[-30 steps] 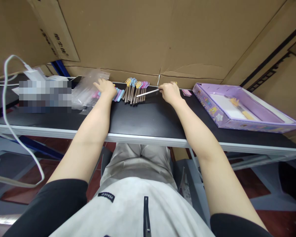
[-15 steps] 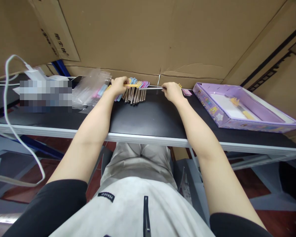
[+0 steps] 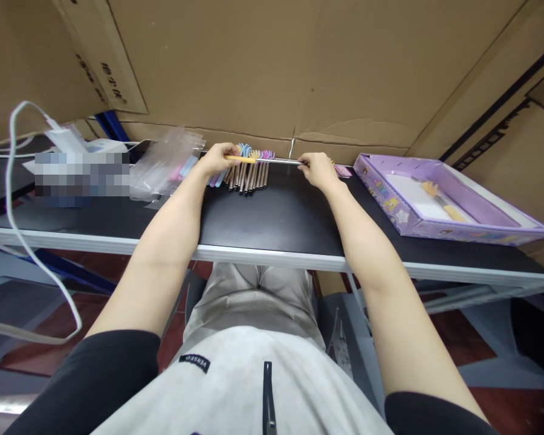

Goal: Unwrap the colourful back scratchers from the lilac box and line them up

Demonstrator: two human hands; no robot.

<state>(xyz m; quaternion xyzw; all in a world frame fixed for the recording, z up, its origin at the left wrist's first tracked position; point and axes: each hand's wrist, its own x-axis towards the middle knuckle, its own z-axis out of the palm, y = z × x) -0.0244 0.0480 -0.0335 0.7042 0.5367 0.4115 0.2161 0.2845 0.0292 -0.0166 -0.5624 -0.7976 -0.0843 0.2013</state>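
Observation:
Both my hands hold one thin rod (image 3: 272,161) level above the far part of the black table (image 3: 272,217). My left hand (image 3: 217,158) pinches its yellow handle end. My right hand (image 3: 315,168) is closed on its silver metal end. Under the rod lies a row of several small tools (image 3: 247,172) with metal shafts and hand-shaped heads in yellow, blue, pink and purple. A few loose coloured handles lie just left of that row, partly hidden by my left hand.
A clear plastic bag (image 3: 163,163) lies left of the tools. A purple box (image 3: 435,196) with a yellow-headed tool inside sits at the right. A white charger and cable (image 3: 22,181) are at the far left. Cardboard (image 3: 272,66) walls off the back.
My left hand rose from the loose handles with a yellow one and met the silver rod in my right hand. The rod swung level and now spans both hands.

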